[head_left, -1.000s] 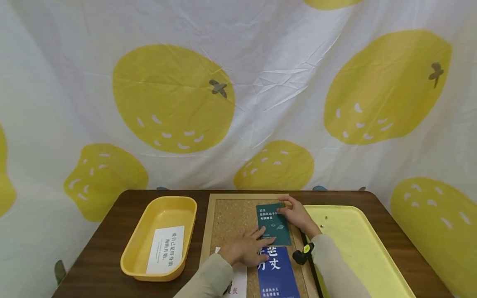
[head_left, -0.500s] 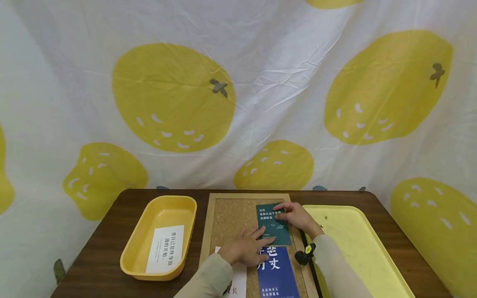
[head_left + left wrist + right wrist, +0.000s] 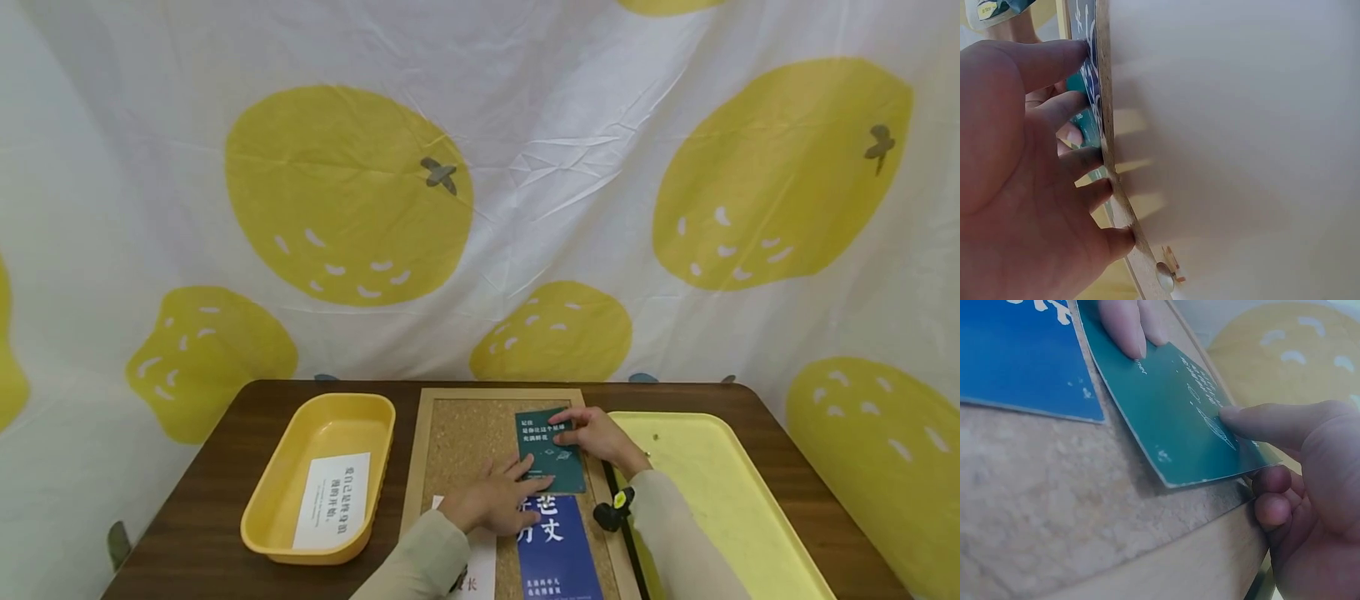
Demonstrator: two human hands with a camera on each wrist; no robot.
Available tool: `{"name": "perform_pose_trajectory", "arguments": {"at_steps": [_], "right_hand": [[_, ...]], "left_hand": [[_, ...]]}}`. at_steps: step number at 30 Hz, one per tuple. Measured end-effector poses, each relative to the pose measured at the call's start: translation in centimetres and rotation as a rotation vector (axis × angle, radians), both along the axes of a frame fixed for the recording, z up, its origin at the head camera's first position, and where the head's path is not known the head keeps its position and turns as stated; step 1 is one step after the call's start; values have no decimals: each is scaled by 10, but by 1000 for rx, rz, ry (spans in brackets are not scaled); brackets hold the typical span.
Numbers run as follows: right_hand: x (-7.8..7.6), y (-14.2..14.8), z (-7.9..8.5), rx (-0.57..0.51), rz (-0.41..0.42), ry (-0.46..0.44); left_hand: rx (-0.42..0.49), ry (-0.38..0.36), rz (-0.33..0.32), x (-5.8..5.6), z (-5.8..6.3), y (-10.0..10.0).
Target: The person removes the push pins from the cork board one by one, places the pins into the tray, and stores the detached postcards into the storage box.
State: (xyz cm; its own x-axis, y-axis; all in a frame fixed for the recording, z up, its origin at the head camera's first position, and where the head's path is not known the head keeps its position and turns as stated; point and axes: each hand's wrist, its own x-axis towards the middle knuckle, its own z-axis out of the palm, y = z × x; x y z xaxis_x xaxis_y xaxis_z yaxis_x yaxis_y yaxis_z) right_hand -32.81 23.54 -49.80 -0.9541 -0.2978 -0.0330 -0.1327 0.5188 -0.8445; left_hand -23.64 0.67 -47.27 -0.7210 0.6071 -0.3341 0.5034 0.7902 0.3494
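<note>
A green postcard point(image 3: 567, 469) lies on the framed corkboard point(image 3: 465, 442) near its far right corner. My left hand point(image 3: 491, 498) rests spread, fingertips on the green card's near part and over the far end of a blue postcard point(image 3: 558, 554). My right hand point(image 3: 600, 437) reaches in from the right, with thumb and forefinger tips on the green card's printed face. In the right wrist view its other fingers point(image 3: 1272, 509) curl beside the card's edge. Beneath the left palm lies a white card point(image 3: 1241, 125) with a round metal thumbtack point(image 3: 1164, 277) at its corner.
On the left stands a deep yellow bin point(image 3: 258, 500) with another white card point(image 3: 330, 504) in it. A pale yellow tray point(image 3: 697, 500) sits right of the board, holding a few small tacks point(image 3: 656, 437). A lemon-print curtain point(image 3: 480, 208) hangs behind the dark wooden table point(image 3: 210, 500).
My right hand has shifted from the green card's far right corner, down and leftward onto its face, and has since held still. The left hand has not moved.
</note>
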Motion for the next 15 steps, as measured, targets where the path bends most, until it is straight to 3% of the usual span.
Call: {"name": "perform_pose_trajectory", "arguments": {"at_steps": [15], "right_hand": [[0,-2,3,13,-43,-21]], "left_hand": [[44,-29,16,0,1,0]]}}
